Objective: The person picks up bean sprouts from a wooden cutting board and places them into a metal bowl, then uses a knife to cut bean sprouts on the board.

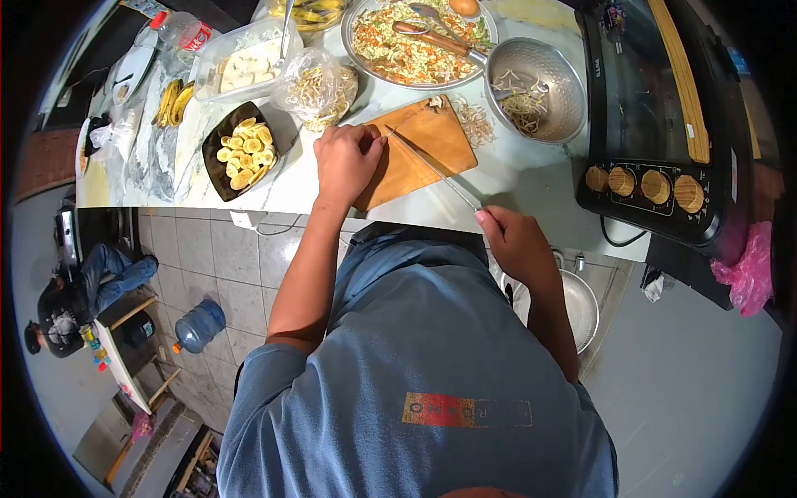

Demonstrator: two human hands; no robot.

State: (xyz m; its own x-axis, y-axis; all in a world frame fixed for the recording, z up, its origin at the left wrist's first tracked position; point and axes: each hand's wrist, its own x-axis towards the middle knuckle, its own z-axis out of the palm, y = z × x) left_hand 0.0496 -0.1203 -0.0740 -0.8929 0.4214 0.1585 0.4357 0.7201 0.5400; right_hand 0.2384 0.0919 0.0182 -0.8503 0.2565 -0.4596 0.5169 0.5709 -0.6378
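My right hand (516,242) is closed round the handle of a long thin knife (432,168). The knife's blade slants across a wooden cutting board (425,133), its tip close to my left hand. My left hand (347,162) rests at the board's left side with fingers curled and thumb drawn in; what they hold, if anything, is hidden. A small dark-and-pale scrap (435,103) lies at the board's top edge. Bean sprouts (473,123) are scattered beside the board on the right. Behind my left hand sits a clear plastic bag of bean sprouts (317,90).
A metal bowl (564,91) with sprouts stands right of the board, near a black oven (647,108). Behind is a tray (349,46) of shredded vegetables. At left are a dark bowl (217,158) of banana slices and a plastic tub (207,79). A person (79,303) sits far left.
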